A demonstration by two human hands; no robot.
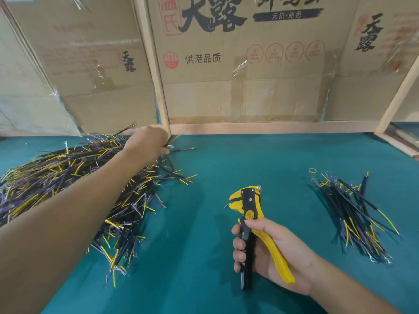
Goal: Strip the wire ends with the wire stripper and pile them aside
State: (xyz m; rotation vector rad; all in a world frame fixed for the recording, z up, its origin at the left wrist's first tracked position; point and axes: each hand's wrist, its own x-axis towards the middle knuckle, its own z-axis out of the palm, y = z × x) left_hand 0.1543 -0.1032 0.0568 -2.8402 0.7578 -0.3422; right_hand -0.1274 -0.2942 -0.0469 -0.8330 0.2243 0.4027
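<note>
1. Wires lie in two heaps on the green table [215,155]: a big pile [74,189] toward the left edge and a small pile [353,218] near the right edge, well apart.
2. One wire [173,139] is pinched in the fingers of the left hand [148,140], reached to the big pile's far end, close to the wooden frame [163,87] at the back edge.
3. That wire is seen to run roughly left to right, its yellow end angled up toward the back edge; much of it is hidden behind the hand.
4. The stripper [249,214] is held upright over the middle of the table by the right hand [267,252], which is wrapped round both handles; the jaws are pointed at the back edge and appear slightly parted.
5. The stripper's long axis is laid near to far.
6. For a clean pick, a single wire should be lifted clear of its neighbours, then fed end-first squarely into the jaws, probably from the left.
7. Stripped wires are likely meant for the small pile.
</note>
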